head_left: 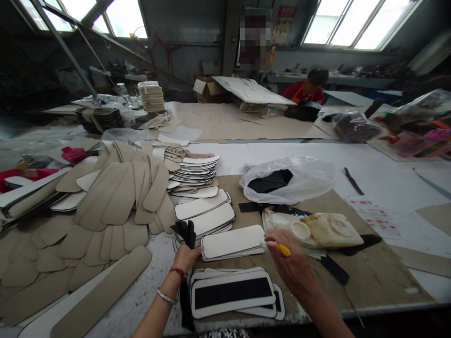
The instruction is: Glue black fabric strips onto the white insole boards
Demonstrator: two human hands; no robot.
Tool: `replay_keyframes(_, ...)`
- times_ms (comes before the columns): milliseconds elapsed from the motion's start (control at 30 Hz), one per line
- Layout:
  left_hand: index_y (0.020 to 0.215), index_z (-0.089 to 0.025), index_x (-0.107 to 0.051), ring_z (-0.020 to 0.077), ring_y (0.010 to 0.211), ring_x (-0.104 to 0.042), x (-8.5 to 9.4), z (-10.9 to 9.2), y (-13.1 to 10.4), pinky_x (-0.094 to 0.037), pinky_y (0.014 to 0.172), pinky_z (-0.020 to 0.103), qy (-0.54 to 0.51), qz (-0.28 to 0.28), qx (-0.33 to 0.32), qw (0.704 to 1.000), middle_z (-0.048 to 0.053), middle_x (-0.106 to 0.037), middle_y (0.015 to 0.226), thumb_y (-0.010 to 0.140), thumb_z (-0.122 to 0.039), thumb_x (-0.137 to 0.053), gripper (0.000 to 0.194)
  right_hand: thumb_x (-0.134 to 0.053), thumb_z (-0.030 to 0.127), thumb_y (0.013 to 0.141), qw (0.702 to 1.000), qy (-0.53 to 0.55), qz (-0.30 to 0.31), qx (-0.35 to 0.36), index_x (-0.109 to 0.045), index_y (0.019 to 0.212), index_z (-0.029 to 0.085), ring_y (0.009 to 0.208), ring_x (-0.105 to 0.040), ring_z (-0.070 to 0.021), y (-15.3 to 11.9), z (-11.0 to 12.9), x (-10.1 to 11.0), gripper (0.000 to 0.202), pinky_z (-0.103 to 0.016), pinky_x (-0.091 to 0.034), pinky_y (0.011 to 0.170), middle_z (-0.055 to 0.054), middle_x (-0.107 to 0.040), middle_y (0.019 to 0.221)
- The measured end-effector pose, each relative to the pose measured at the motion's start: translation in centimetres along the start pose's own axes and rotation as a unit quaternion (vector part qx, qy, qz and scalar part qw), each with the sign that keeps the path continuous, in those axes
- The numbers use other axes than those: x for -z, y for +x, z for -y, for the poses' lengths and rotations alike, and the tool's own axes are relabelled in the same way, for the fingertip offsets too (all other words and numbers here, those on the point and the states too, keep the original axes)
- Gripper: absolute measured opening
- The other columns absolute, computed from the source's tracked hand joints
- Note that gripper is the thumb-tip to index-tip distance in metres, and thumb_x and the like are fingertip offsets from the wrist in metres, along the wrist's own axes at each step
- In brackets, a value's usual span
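My left hand (186, 260) is closed around a bunch of black fabric strips (186, 232). Its fingertips rest at the left end of a white rounded panel (234, 241) lying on a small stack. In my right hand (287, 260) is a yellow-handled brush (283, 250), its whitish tip over the panel's right end. Closer to me lies a pile of panels, the top panel (199, 312) bearing a black strip (232, 292) along its middle. Right of my right hand, a yellowed plastic container (333, 230) lies beside a round white cap (300, 230).
Beige pieces (120, 192) spread in heaps on the left. Stacked white panels (197, 171) stand farther back. A clear plastic bag (310, 176) with black material lies behind the container. Across the table, a person in red (299, 91) bends over.
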State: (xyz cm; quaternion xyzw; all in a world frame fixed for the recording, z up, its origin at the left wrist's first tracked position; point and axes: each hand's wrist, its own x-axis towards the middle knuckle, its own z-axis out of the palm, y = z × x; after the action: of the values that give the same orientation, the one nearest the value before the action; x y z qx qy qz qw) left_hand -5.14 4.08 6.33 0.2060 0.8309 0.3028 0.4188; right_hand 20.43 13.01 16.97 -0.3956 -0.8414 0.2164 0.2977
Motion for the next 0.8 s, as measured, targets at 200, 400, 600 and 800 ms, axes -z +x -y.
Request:
replay_keyframes(200,0.052,-0.014,-0.056,0.017,0.053,-0.053,-1.5,0.8,2.1,-0.036,0.047,0.025,0.009,0.026,0.0,1.0,0.0,-0.05,0.041,0.057,-0.024,-0.064,0.014,-0.03,0.046,0.087,0.972,0.172,0.015,-0.157,-0.045,0.069,0.02,0.056,-0.047,-0.0133,2.1,2.2,-8.0,0.035,-0.026,-0.039,0.057,0.002,-0.045,0.058)
replay_keyframes(400,0.051,-0.015,-0.053,0.0151,0.05,-0.051,-1.7,1.9,2.7,-0.035,0.046,0.024,-0.003,0.045,0.011,0.999,0.0,-0.05,0.043,0.059,-0.023,-0.061,0.013,-0.044,0.052,0.078,0.907,0.29,0.078,-0.295,-0.047,0.076,0.02,0.045,-0.051,-0.0129,1.3,1.5,-13.9,0.032,-0.025,-0.042,0.05,0.004,-0.049,0.055)
replay_keyframes(600,0.047,-0.017,-0.05,0.0135,0.043,-0.047,-1.6,2.5,2.6,-0.034,0.045,0.025,-0.013,0.061,0.027,0.998,0.0,-0.049,0.041,0.062,-0.026,-0.056,0.018,-0.045,0.044,0.079,0.951,0.163,0.028,-0.26,-0.051,0.074,0.02,0.056,-0.055,-0.0145,0.2,-2.0,-12.9,0.025,-0.027,-0.044,0.055,0.0,-0.052,0.07)
replay_keyframes(800,0.045,-0.017,-0.05,0.0163,0.045,-0.049,-1.5,2.8,2.7,-0.035,0.05,0.028,-0.004,0.074,0.017,0.997,0.002,-0.051,0.041,0.061,-0.037,-0.055,0.026,-0.044,0.034,0.081,0.982,-0.006,-0.055,-0.181,-0.052,0.076,0.019,0.073,-0.052,-0.0171,-0.6,-6.5,-9.2,0.018,-0.031,-0.042,0.071,-0.003,-0.053,0.076)
